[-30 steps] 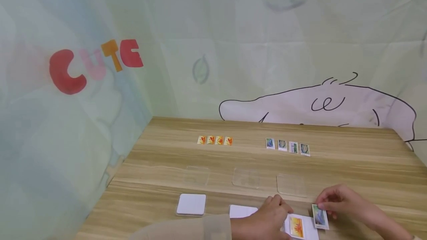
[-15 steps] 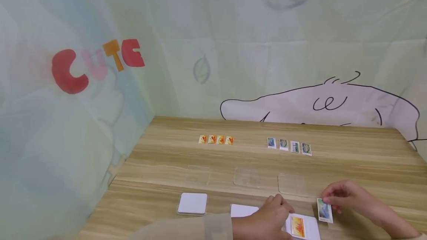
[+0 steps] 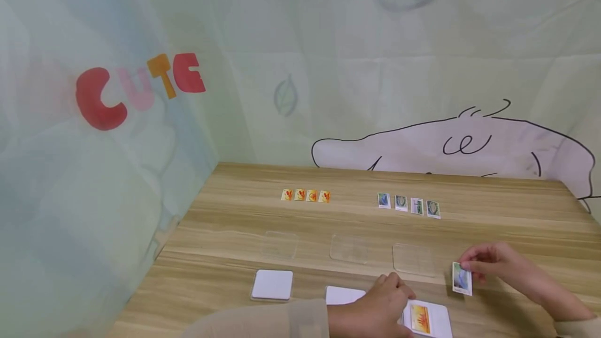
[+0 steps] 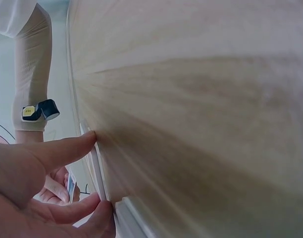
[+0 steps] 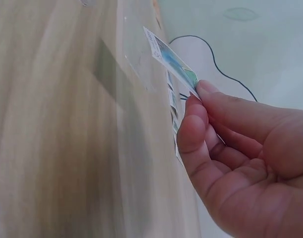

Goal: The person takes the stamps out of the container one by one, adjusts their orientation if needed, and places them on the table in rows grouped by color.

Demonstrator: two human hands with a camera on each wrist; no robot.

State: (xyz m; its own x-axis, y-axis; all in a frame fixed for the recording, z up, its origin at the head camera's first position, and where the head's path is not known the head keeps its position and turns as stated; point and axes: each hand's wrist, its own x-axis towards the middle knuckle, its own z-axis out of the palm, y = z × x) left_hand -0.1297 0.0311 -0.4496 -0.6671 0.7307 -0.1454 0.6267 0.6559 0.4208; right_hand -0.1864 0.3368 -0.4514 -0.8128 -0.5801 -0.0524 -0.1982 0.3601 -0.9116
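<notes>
My right hand (image 3: 502, 266) pinches a small blue-green picture stamp (image 3: 462, 278) between thumb and forefinger. In the right wrist view that stamp (image 5: 174, 62) is tilted above the wooden table, its shadow falling on the wood. My left hand (image 3: 379, 304) lies at the front right, gripping a square white card (image 3: 440, 319) by its edges. On the card sits an orange stamp (image 3: 420, 318). Thumb and fingers press the card's rim (image 4: 98, 171) in the left wrist view. My left hand partly covers a second white card (image 3: 344, 295).
A third white card (image 3: 272, 285) lies at left. Behind the cards are clear square plates (image 3: 349, 249) in a row. Farther back stand a row of orange stamps (image 3: 312, 195) and a row of blue-green stamps (image 3: 401, 203). Printed cloth walls (image 3: 253, 134) enclose the table (image 3: 225, 213).
My right hand has carried the blue-green stamp away from the white card, up and to the right across the head view. The left hand has stayed on the card.
</notes>
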